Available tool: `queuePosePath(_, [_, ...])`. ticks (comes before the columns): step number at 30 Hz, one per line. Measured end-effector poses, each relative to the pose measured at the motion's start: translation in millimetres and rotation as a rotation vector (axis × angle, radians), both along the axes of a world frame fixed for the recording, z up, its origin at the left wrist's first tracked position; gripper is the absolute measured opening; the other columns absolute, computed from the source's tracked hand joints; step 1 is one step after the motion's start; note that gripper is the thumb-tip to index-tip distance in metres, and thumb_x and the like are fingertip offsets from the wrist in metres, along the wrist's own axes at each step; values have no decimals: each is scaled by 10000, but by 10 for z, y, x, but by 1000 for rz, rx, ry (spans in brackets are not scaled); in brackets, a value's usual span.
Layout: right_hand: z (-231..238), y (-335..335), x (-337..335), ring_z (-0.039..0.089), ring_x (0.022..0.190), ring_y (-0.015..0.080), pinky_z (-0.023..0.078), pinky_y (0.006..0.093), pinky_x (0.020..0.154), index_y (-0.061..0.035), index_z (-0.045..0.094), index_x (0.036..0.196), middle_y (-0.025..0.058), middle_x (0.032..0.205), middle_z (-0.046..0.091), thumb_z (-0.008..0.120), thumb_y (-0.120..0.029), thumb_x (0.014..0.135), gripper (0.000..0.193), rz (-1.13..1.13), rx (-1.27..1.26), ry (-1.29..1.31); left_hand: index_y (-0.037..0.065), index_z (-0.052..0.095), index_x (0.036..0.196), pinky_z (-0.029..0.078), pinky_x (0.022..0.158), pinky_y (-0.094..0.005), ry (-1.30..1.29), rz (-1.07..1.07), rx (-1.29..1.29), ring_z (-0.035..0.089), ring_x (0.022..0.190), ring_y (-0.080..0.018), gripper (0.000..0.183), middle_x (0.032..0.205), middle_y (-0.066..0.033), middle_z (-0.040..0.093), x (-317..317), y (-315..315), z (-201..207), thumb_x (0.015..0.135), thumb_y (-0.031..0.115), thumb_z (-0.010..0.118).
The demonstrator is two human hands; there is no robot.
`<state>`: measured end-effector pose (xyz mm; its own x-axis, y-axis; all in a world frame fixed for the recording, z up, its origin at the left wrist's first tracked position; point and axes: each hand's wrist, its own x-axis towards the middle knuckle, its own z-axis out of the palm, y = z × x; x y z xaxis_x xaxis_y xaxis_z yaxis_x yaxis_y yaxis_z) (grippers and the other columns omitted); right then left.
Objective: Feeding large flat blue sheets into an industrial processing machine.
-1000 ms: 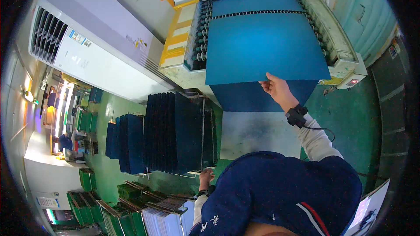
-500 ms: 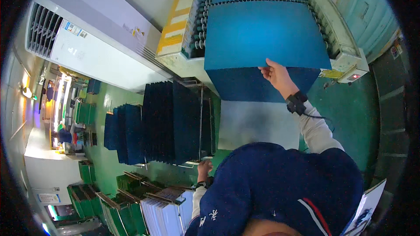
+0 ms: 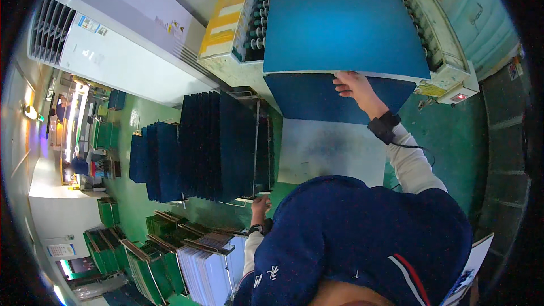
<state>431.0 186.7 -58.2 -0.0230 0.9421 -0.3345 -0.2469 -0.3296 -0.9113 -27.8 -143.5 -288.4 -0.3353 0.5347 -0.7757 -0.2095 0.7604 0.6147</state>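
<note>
A flat blue board lies on the roller conveyor, its pale near edge reaching past the rollers. At that edge is my right hand, fingers curled and closed on the board's rim. Below the edge, a second dark blue panel slopes down toward a pale sheet. My left hand hangs low on the left with its fingers curled and nothing visible in them. It is close to the foot of a rack holding several dark upright boards.
A large white air conditioner stands left of the conveyor. Racks of green boards and white boards stand at the lower left. A dark panelled surface runs along the right, and a person is far off left.
My right hand has gone from just over the board's near edge to gripping it, and that edge now shows pale and slightly raised. My left hand stays low beside the rack.
</note>
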Motion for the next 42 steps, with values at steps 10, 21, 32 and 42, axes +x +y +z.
queuePosePath(10, [-799,-126,689,613,828,114,502,276,707,-29,657,1094,65,944,663,736,-96,787,324,-319,377,-739,34,577,1144,493,496,-281,61,-114,-7,641,633,-189,327,915,-99,669,4,54,95,893,235,638])
queuePosePath(21, [-1206,-623,2135,559,1027,160,456,284,825,-28,515,1335,92,1283,566,680,-83,800,563,-832,151,-614,50,588,1091,468,559,-253,0,-325,56,612,694,-136,255,898,-52,646,-431,1158,829,915,229,630])
queuePosePath(32, [-1220,-524,2104,586,989,171,463,296,844,21,534,1267,76,1121,627,699,-74,758,544,-773,88,-525,26,558,1247,424,746,-226,163,-559,532,561,822,-99,404,978,-12,625,670,3174,1821,931,270,617])
queuePosePath(42, [-1081,-541,2121,600,935,221,477,343,836,28,539,1204,109,1001,633,769,-163,680,603,-702,26,-816,35,495,1230,380,764,-261,39,-432,455,466,866,-80,537,993,-16,519,1192,4228,1270,911,445,631])
